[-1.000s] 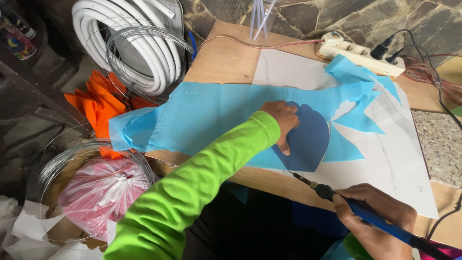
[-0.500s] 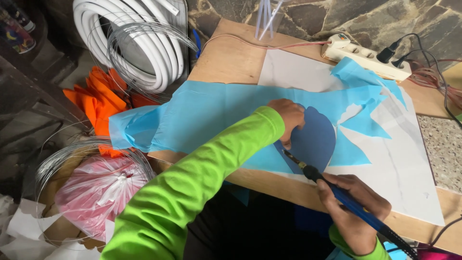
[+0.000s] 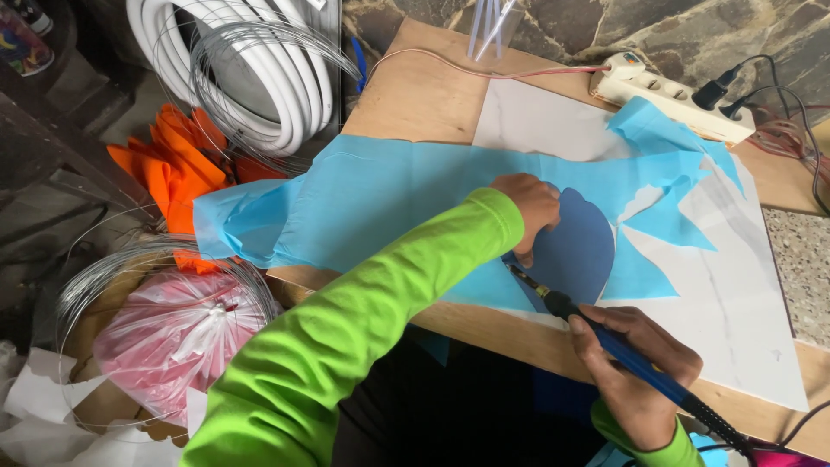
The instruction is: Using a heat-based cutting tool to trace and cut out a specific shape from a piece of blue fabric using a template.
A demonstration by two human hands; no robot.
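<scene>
Honestly, with the left hand (image 3: 532,207) pressing the dark blue rounded template (image 3: 572,251) flat on the thin light-blue sheet (image 3: 389,195) and the right hand (image 3: 635,372) gripping the blue-handled corded hot tool (image 3: 605,342), its tip could catch those close fingers or tear the flimsy sheet.

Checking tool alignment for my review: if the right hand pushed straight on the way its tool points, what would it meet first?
Probably the left hand: the tool in the right hand aims up-left along the dark blue template, toward its fingertips.
</scene>
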